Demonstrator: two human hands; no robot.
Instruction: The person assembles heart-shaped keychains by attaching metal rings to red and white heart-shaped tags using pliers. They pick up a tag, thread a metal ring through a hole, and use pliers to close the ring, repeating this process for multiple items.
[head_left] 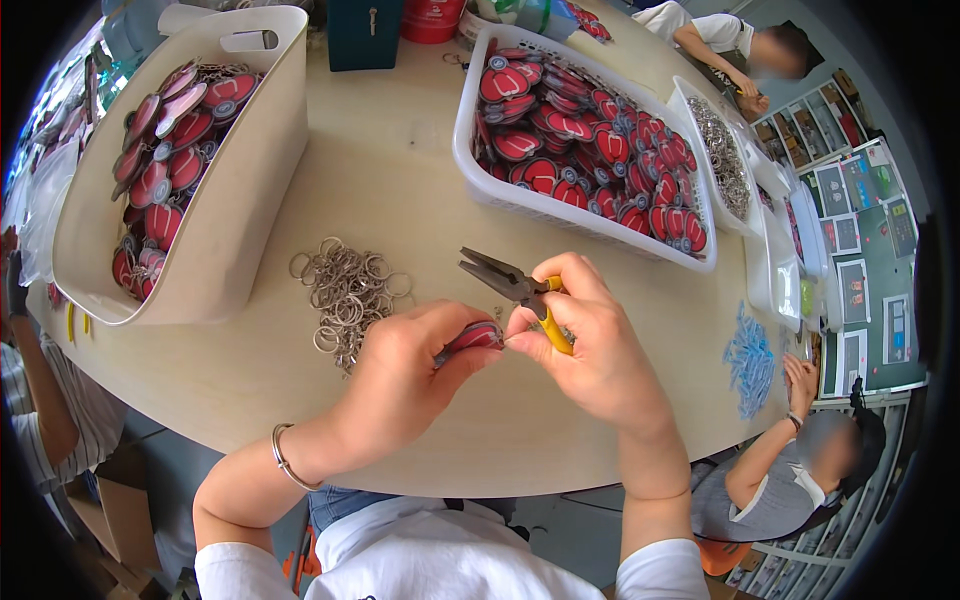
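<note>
Round table (420, 180), bins of red tags, ring pile (348, 292); our left hand (405, 375) pinches a red tag (476, 336); right hand (590, 345) closed around pliers (515, 288), fingertips at the tag's edge; we judge ring-fitting underway; next calls for steady threading

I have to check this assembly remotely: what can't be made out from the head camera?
- Red charm: mostly hidden inside the left hand.
- Any ring at the fingertips: too small to tell.
- Pliers handles: covered by the right hand.
- Beige bin: near wall hides its lower contents.
</note>
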